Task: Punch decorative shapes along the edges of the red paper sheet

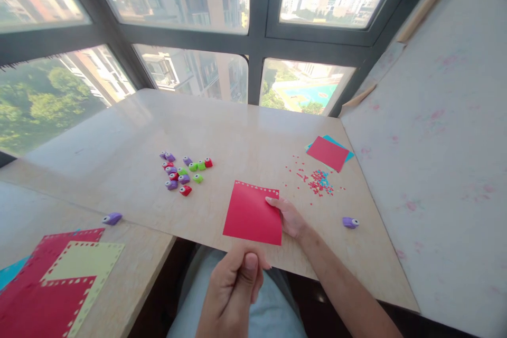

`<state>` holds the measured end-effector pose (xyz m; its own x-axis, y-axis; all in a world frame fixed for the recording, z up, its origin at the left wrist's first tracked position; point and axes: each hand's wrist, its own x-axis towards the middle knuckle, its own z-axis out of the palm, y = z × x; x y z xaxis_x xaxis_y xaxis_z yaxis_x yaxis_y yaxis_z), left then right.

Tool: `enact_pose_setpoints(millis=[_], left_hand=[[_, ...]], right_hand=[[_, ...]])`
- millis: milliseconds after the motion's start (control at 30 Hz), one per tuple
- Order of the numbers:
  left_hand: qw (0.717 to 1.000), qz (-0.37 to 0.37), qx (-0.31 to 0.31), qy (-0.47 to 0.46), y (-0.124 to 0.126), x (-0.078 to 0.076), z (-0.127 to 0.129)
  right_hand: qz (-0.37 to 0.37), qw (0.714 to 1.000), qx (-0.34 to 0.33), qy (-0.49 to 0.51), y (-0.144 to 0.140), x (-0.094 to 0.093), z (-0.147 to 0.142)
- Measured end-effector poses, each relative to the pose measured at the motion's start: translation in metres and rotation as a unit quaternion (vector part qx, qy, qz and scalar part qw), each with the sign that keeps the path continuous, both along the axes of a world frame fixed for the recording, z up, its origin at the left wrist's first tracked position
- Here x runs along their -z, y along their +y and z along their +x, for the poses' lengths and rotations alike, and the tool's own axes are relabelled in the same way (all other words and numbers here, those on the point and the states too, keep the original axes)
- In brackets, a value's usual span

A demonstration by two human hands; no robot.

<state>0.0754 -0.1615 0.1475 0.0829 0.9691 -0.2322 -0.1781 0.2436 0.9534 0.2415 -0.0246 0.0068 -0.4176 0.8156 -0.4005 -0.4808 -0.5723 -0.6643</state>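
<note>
My right hand (292, 217) grips the right edge of a red paper sheet (251, 216), thumb on top and fingers underneath. The sheet has a row of small punched holes along its far edge. My left hand (237, 282) is closed just in front of the sheet's near edge, thumb pressed over curled fingers; anything inside it is hidden. Beyond the sheet, to the left, lies a cluster of small purple, green and red craft punches (182, 178). One purple punch (350, 223) lies to the right of my right hand.
Red and blue confetti (320, 182) is scattered at the right, near stacked red and blue paper (328, 153). At left lie punched red sheets (29, 296), a punched pale yellow sheet (91, 261) and another purple punch (112, 218). Windows and a papered wall (447, 169) bound the table.
</note>
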Motion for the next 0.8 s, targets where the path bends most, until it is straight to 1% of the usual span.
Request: enact_pose_setpoints(millis=[67,133,267,367,467,533,600,633,700,767,800], left_hand=[[0.997,-0.019,0.035,-0.059,0.011,0.009,0.003],[0.991,-0.042,0.053,-0.114,0.016,0.015,0.003],[0.981,-0.064,0.048,-0.176,0.018,0.021,-0.005],[0.972,-0.076,0.041,-0.220,0.019,0.022,-0.010],[0.952,-0.091,0.046,-0.290,0.024,0.029,-0.013],[0.929,-0.097,0.058,-0.351,0.029,0.039,-0.015],[0.907,-0.107,0.059,-0.404,0.035,0.052,-0.020],[0.900,-0.115,0.047,-0.417,0.038,0.059,-0.023],[0.903,-0.129,-0.004,-0.410,0.044,0.073,-0.031],[0.924,-0.122,-0.086,-0.353,0.050,0.084,-0.042],[0.938,-0.107,-0.135,-0.301,0.052,0.089,-0.049]], right_hand=[[-0.005,1.000,0.006,-0.003,-0.001,-0.003,0.000],[-0.012,1.000,0.004,-0.002,-0.001,-0.007,0.000],[-0.028,1.000,-0.014,-0.001,-0.001,-0.014,0.000],[-0.034,0.999,-0.017,-0.010,0.001,-0.013,0.001],[-0.036,0.999,-0.018,-0.018,0.003,-0.008,0.004],[-0.034,0.999,-0.021,-0.021,0.004,-0.005,0.005],[-0.023,0.999,-0.024,-0.028,0.005,-0.003,0.006],[-0.012,0.999,-0.028,-0.033,0.005,-0.003,0.006],[0.019,0.998,-0.042,-0.045,0.006,-0.005,0.007],[0.055,0.994,-0.059,-0.067,0.006,-0.006,0.009],[0.074,0.991,-0.068,-0.085,0.006,-0.007,0.011]])
